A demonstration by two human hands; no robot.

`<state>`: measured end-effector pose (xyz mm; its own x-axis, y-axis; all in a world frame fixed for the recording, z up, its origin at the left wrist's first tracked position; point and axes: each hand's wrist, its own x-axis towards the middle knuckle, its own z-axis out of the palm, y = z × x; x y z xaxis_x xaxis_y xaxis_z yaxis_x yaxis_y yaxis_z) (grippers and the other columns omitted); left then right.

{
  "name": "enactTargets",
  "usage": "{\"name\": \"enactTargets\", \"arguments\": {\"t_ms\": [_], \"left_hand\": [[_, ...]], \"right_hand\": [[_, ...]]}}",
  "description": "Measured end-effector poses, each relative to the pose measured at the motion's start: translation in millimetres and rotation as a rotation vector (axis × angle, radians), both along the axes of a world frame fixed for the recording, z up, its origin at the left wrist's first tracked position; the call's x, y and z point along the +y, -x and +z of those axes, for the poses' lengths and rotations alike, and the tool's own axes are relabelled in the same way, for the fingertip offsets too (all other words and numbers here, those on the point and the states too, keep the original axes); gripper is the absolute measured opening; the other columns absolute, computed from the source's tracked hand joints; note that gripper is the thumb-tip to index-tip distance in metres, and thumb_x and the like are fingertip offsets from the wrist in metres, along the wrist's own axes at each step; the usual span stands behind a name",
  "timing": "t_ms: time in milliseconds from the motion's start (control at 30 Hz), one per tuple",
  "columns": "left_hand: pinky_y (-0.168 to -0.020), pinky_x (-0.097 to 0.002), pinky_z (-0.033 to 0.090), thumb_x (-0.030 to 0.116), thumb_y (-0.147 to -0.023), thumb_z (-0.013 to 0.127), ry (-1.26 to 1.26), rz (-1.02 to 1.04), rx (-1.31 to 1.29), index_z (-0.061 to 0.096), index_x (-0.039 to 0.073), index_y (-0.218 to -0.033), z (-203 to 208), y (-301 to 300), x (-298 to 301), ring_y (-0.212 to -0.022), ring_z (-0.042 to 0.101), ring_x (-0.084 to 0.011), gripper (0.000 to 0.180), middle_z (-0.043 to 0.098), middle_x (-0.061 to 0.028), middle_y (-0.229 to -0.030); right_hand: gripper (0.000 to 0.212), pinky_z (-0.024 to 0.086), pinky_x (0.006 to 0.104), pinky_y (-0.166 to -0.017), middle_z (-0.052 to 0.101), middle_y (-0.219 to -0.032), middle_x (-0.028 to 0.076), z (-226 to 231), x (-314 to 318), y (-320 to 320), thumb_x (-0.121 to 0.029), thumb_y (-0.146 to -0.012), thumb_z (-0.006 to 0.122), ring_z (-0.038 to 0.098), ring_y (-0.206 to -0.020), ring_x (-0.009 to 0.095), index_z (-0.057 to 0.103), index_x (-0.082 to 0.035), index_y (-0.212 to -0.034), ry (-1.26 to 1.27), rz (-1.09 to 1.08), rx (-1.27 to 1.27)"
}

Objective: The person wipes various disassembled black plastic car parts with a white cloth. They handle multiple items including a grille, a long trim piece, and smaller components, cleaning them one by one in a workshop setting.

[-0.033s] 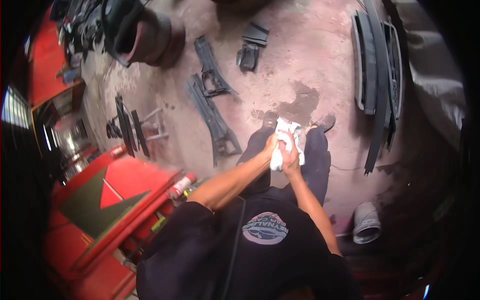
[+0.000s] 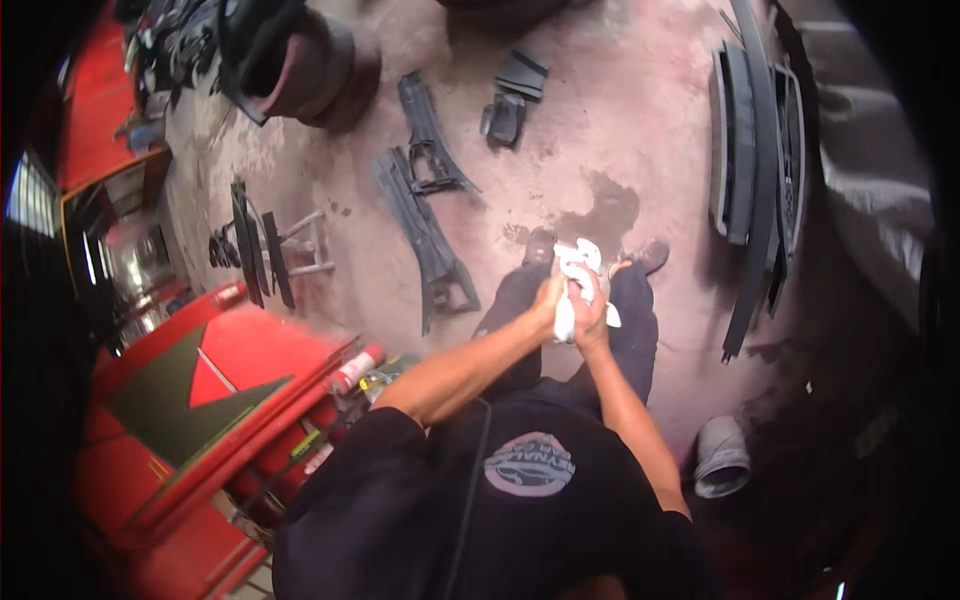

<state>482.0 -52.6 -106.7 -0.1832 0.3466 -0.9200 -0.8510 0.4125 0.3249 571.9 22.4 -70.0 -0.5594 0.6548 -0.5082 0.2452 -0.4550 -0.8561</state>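
A white cloth [image 2: 580, 252] is bunched and twisted between my two hands, in front of my legs. My left hand [image 2: 549, 298] is closed round its left side. Pressed close beside it, my right hand [image 2: 592, 312] grips the cloth with curled fingers. Part of the cloth sticks out beyond the hands, and a loose end hangs below them. What lies inside the folds is hidden. My shoes stand on the floor beyond the cloth, next to a dark wet patch [image 2: 605, 210].
Dark trim panels [image 2: 428, 235] lie on the floor ahead, with smaller black parts [image 2: 503, 118] farther off. Long dark panels [image 2: 757, 170] rest at the right. A red workbench [image 2: 270, 350] stands close on my left. A grey bucket [image 2: 722, 455] lies near my right side.
The cloth is bunched more tightly, and my hands have come closer together around it. The whole view has shifted slightly.
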Motion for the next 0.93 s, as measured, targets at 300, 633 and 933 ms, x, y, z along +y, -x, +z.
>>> {"name": "enactTargets", "arguments": {"t_ms": [300,633,933], "left_hand": [[-0.094,-0.0406,0.056,0.053,-0.106,0.05,-0.207,0.376,-0.099,0.062,0.01,-0.123,74.3,27.8,-2.5,-0.108,0.067,-0.0213,0.048,0.068,-0.01,-0.115],[-0.103,-0.0443,0.052,0.038,-0.11,0.047,-0.586,0.484,-0.361,0.052,0.01,-0.139,133.8,69.9,-56.1,-0.124,0.059,-0.022,0.041,0.06,-0.0062,-0.135],[-0.089,-0.0495,0.059,0.054,-0.105,0.051,-0.372,0.357,-0.05,0.036,0.02,-0.154,146.6,157.1,-69.9,-0.118,0.062,-0.025,0.062,0.045,-0.0089,-0.147]], "right_hand": [[0.043,0.051,0.0359,-0.087,0.071,-0.105,0.018,67.8,-1.1,32.6,-0.027,-0.099,0.058,0.067,-0.098,0.026,0.06,0.005,-0.129,0.024,0.29,-0.118],[0.028,0.046,0.0479,-0.09,0.06,-0.111,0.021,73.4,-1.0,96.4,-0.016,-0.093,0.057,0.056,-0.101,0.04,0.062,0.001,-0.115,-0.808,0.626,-0.072],[0.036,0.055,0.0289,-0.078,0.071,-0.1,0.01,153.2,3.3,182.5,-0.027,-0.1,0.059,0.069,-0.088,0.017,0.067,-0.001,-0.124,-0.058,0.502,-0.084]]}}
